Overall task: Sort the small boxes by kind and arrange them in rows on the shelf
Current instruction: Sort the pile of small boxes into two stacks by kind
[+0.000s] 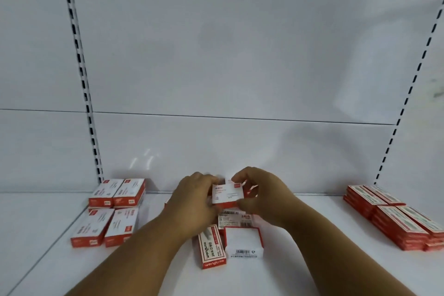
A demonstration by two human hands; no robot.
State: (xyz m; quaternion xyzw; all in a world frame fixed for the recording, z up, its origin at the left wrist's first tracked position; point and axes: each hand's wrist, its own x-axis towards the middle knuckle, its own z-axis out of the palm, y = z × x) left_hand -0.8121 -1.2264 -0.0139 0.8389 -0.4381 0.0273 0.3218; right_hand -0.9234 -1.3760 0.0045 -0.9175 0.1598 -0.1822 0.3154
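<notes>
Both hands meet over a loose pile of small red-and-white boxes (230, 230) in the middle of the white shelf (300, 259). My left hand (192, 202) and my right hand (262, 197) together grip one red-and-white box (227, 193), lifted a little above the pile, white label face up. Below it lie a box marked 24/6 (236, 220), a long box with "wengu" print (212, 246) and a box showing a barcode (243, 243). Boxes behind the hands are partly hidden.
Two rows of red-and-white boxes (113, 211) stand at the left of the shelf near the slotted upright (91, 127). Flat red boxes with pale tops (394, 216) are stacked in rows at the right. The white back panel (240, 55) rises behind.
</notes>
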